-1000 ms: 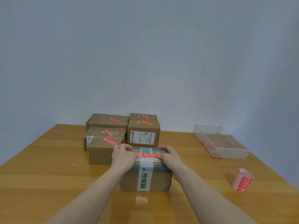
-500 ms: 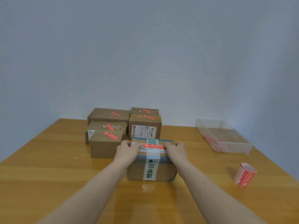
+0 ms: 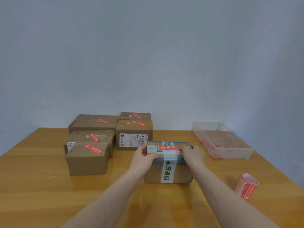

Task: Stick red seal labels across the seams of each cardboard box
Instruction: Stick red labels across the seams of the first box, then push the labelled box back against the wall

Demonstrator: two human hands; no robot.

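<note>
A cardboard box (image 3: 167,171) with green-printed white tape stands in the middle of the table. A red seal label (image 3: 169,148) lies across its top. My left hand (image 3: 143,157) grips the box's left top edge, fingers curled over it. My right hand (image 3: 194,154) grips the right top edge, its fingers at the label's right end. A roll of red labels (image 3: 246,186) lies on the table at the right.
Several cardboard boxes with red labels on top are grouped at the back left, the nearest one (image 3: 88,159) just left of my left hand. A clear plastic bin (image 3: 230,153) with red scraps inside sits at the back right. The wooden table (image 3: 32,186) meets a wall behind.
Both hands slid apart from the label's middle toward the box's left and right top edges. The camera view shifted slightly downward.
</note>
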